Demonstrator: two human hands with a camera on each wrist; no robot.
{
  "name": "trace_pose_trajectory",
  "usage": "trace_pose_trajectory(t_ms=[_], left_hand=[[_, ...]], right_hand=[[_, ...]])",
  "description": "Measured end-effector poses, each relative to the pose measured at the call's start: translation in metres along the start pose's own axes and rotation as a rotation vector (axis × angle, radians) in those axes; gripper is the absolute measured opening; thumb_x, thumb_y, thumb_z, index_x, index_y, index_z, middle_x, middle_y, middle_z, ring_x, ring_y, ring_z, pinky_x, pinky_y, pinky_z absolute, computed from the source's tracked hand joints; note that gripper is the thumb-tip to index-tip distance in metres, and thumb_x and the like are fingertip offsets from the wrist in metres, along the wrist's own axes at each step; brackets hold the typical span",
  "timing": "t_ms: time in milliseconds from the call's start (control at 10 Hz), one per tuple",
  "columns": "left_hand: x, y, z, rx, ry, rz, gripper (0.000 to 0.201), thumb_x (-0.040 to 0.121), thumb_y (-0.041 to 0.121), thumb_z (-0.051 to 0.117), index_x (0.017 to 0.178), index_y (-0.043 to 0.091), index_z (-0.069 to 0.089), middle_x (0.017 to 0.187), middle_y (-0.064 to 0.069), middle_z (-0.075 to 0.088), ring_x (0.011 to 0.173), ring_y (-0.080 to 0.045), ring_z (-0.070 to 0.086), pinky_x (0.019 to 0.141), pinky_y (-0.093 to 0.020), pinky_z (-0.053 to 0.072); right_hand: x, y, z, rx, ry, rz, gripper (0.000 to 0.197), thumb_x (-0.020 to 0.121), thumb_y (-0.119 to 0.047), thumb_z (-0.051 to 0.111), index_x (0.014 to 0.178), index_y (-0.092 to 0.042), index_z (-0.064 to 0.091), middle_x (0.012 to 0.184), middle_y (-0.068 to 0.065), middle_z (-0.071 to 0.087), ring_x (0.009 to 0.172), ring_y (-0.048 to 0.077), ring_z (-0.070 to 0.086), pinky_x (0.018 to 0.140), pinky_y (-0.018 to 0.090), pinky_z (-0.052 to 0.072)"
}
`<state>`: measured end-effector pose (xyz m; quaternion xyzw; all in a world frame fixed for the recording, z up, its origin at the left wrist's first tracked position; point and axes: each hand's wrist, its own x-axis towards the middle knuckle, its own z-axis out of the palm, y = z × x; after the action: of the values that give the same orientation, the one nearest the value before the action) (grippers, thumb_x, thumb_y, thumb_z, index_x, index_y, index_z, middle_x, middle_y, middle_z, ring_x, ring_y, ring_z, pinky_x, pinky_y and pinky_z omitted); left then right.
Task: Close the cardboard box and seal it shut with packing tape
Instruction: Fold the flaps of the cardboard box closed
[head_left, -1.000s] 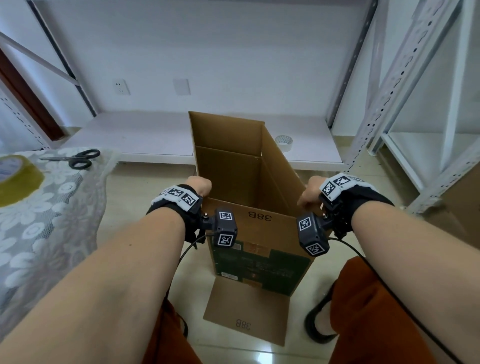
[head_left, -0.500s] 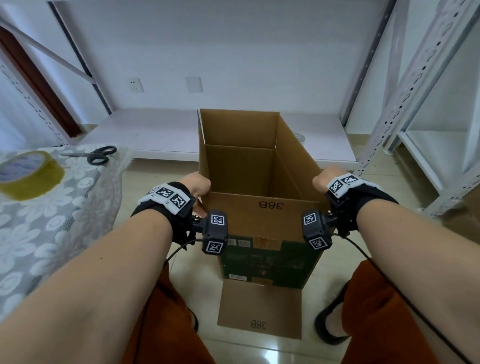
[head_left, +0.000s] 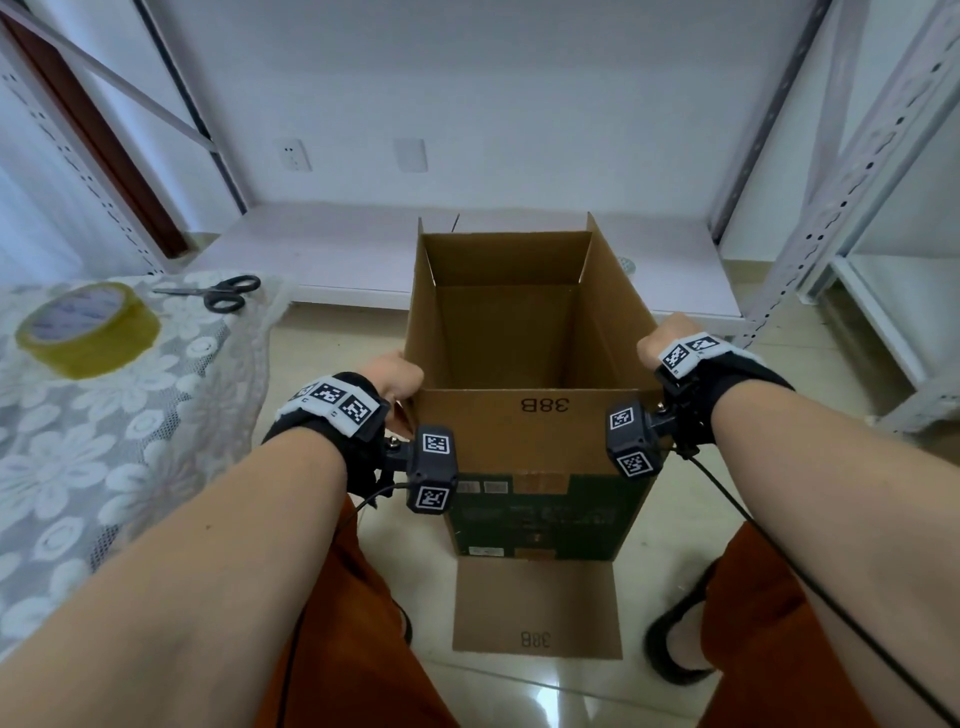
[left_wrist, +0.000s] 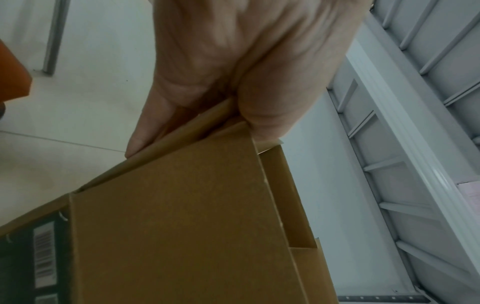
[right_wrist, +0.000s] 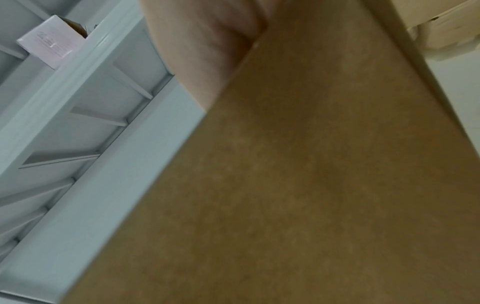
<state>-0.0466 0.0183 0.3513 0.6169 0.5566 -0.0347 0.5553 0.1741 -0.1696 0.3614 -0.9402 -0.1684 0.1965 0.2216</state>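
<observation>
A tall brown cardboard box (head_left: 540, 431) stands on the floor between my knees, its top open and its flaps upright. My left hand (head_left: 397, 374) grips the top edge at the near left corner. In the left wrist view my left hand (left_wrist: 233, 72) has its thumb on one face of the cardboard box (left_wrist: 182, 226) and its fingers on the other. My right hand (head_left: 662, 338) holds the upper edge of the right wall. In the right wrist view the cardboard box (right_wrist: 311, 185) hides most of my right hand (right_wrist: 202, 51). A yellowish roll of packing tape (head_left: 85, 332) lies on the cloth-covered surface at the left.
Black scissors (head_left: 218, 293) lie beyond the tape on the lace cloth (head_left: 104, 441). One bottom flap (head_left: 537, 608) lies flat on the tiled floor toward me. White metal shelving (head_left: 857, 182) stands at the right, and a low white shelf board (head_left: 337, 254) runs behind the box.
The box has turned from skewed to square-on in front of me, with both hands staying on its top edges. The right hand has moved farther back along the right wall.
</observation>
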Motion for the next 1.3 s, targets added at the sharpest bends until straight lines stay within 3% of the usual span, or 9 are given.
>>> trace_pose_trajectory(t_ms=[300,400,500,700,900,1000,1100,1200,1300], left_hand=[[-0.003,0.003,0.004,0.017,0.009,0.015,0.033,0.098,0.002,0.028,0.129,0.002,0.040,0.119,-0.032,0.055,0.105,-0.050,0.059,0.086,-0.063,0.050],[-0.007,-0.001,0.007,0.033,0.026,0.022,0.032,0.099,0.002,0.029,0.129,0.005,0.039,0.121,-0.030,0.053,0.105,-0.050,0.058,0.085,-0.062,0.051],[-0.007,0.002,0.012,0.068,0.025,0.024,0.032,0.099,0.001,0.028,0.129,0.003,0.039,0.122,-0.029,0.053,0.108,-0.049,0.057,0.087,-0.061,0.050],[-0.007,0.007,0.013,0.079,0.021,0.033,0.035,0.099,-0.001,0.029,0.133,0.005,0.037,0.121,-0.029,0.053,0.106,-0.048,0.058,0.088,-0.059,0.051],[-0.002,0.005,0.017,0.122,0.080,0.063,0.041,0.097,0.000,0.035,0.137,0.008,0.036,0.126,-0.026,0.051,0.106,-0.047,0.058,0.085,-0.060,0.052],[-0.004,0.006,0.019,0.129,0.101,0.077,0.038,0.097,0.001,0.034,0.134,0.006,0.038,0.124,-0.026,0.053,0.105,-0.046,0.059,0.085,-0.059,0.053],[-0.004,0.008,0.020,0.127,0.116,0.092,0.034,0.097,0.001,0.034,0.130,0.003,0.043,0.121,-0.027,0.055,0.104,-0.046,0.059,0.086,-0.057,0.053],[-0.002,0.009,0.021,0.159,0.126,0.096,0.029,0.098,0.001,0.034,0.124,-0.002,0.046,0.119,-0.029,0.056,0.106,-0.047,0.059,0.090,-0.056,0.052],[-0.001,0.008,0.020,0.164,0.136,0.101,0.030,0.096,0.001,0.035,0.123,-0.004,0.048,0.120,-0.030,0.057,0.107,-0.046,0.059,0.091,-0.054,0.051]], right_hand=[[-0.003,0.002,-0.006,-0.150,0.003,-0.029,0.016,0.091,0.000,0.047,0.076,0.002,0.053,0.105,0.022,0.062,0.086,0.031,0.060,0.078,0.035,0.049],[0.008,0.004,0.002,0.045,0.026,-0.005,0.029,0.092,-0.007,0.052,0.117,0.007,0.056,0.125,0.025,0.056,0.087,0.025,0.044,0.070,0.031,0.036],[0.015,0.008,0.004,0.039,0.023,-0.012,0.038,0.092,-0.009,0.053,0.126,0.007,0.052,0.129,0.025,0.053,0.089,0.022,0.038,0.051,0.024,0.027],[0.022,0.012,0.004,-0.055,0.023,-0.034,0.038,0.091,-0.011,0.053,0.126,0.005,0.052,0.099,0.014,0.043,0.088,0.023,0.038,0.050,0.020,0.024],[0.011,0.011,0.005,-0.234,0.058,-0.051,0.014,0.094,-0.010,0.051,0.088,0.000,0.059,0.086,0.014,0.062,0.074,0.027,0.059,0.060,0.027,0.042],[0.003,-0.003,0.007,-0.226,0.175,-0.131,0.031,0.096,-0.019,0.052,0.122,-0.002,0.046,0.111,0.017,0.059,0.101,0.033,0.059,0.075,0.037,0.046],[-0.006,-0.022,0.015,-0.275,0.324,-0.473,0.032,0.096,-0.025,0.052,0.121,-0.004,0.050,0.120,0.014,0.056,0.112,0.028,0.052,0.094,0.038,0.046],[-0.023,-0.041,0.027,-0.354,0.341,-0.797,0.034,0.101,-0.033,0.039,0.092,-0.008,0.060,0.098,0.005,0.059,0.095,0.020,0.053,0.091,0.035,0.047],[-0.046,-0.055,0.043,-0.457,0.137,-0.961,0.047,0.103,-0.042,0.023,0.068,-0.018,0.043,0.067,-0.002,0.049,0.059,0.013,0.046,0.064,0.028,0.044]])
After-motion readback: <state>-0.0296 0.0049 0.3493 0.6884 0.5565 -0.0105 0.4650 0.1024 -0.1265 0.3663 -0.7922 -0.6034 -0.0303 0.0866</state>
